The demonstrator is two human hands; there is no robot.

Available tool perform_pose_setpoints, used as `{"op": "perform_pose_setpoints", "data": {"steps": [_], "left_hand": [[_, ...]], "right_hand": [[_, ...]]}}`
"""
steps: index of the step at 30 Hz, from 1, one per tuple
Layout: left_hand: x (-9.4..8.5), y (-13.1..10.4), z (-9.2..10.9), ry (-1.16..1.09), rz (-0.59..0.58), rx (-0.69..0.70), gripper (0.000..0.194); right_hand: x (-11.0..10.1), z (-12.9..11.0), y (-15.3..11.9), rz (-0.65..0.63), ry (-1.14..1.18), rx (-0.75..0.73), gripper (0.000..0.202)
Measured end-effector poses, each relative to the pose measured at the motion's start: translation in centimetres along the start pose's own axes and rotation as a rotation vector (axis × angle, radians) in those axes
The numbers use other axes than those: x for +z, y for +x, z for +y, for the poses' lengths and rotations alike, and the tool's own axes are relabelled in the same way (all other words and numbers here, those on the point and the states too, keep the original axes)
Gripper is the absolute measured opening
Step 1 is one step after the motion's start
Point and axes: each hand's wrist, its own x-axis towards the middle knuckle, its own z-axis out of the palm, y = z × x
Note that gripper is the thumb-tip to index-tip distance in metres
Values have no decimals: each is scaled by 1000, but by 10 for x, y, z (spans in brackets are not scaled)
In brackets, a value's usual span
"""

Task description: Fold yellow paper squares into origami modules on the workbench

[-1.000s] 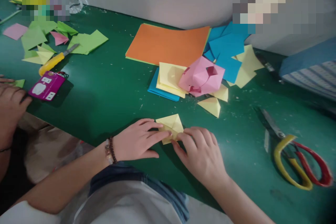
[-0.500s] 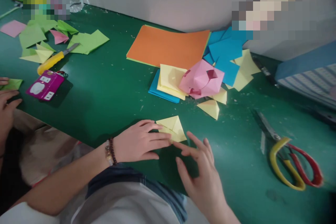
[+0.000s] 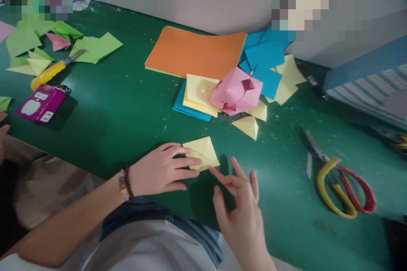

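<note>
A pale yellow sheet of folded paper (image 3: 206, 152) lies on the green table, creased into a small envelope-like shape. My left hand (image 3: 165, 168) rests flat with fingers stretched over the paper's left part, hiding that side. Just right of the paper is my right hand (image 3: 239, 201), its fingers apart and curved, holding nothing. Its index fingertip is at the paper's lower right edge; whether it touches I cannot tell. Behind the paper sit a pink folded paper ball (image 3: 237, 91) with openings and a small yellow folded piece (image 3: 247, 127).
Scissors (image 3: 333, 182) with yellow and red handles lie on the right. Orange sheets (image 3: 195, 51), blue papers (image 3: 265, 57) and yellow squares (image 3: 202, 93) are at the back. Leftward are a utility knife (image 3: 51, 74), a purple box (image 3: 43, 103), green papers (image 3: 95, 48) and another person's hand (image 3: 3, 133).
The view has shifted slightly, so everything sits further left. My right hand's fingers have drawn a little away from the left hand; the left hand stays on the yellow paper.
</note>
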Motion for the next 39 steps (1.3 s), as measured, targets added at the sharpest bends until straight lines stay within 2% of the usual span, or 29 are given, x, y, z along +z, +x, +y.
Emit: {"op": "perform_pose_setpoints", "data": {"steps": [7,12,16,18,22,25,28,29,31,33,34,36,39], "left_hand": [[0,0,0,-10,1,1,31],[-1,0,0,-13,9,-3,33],[0,0,-1,-7,14,12,32],[0,0,-1,5,27,39,29],[2,-2,-1,26,72,71,25],[2,-4,0,18,106,86,24],[-1,-3,1,-59,176,92,21],[-3,-2,2,-96,219,61,18],[-7,3,4,-145,313,-92,14],[-10,10,6,-132,346,-321,28],[-11,14,7,-113,323,-405,41],[-11,23,7,-67,245,-475,56],[-10,35,6,0,175,-482,52]], "right_hand": [[-4,5,-3,94,-54,101,10],[-2,1,-4,60,-6,-4,12],[-10,14,6,85,-42,-34,12],[-17,24,18,96,-67,-111,18],[-20,37,46,-41,-161,-377,29],[-14,36,61,-104,-204,-445,24],[-10,31,71,-88,-217,-466,21],[-10,30,74,-79,-221,-467,22],[-10,26,80,-75,-235,-470,25],[-10,24,85,-83,-249,-476,26],[-10,24,87,-86,-249,-480,26],[-8,25,89,-79,-242,-481,25],[-4,29,90,-41,-208,-496,23]]}}
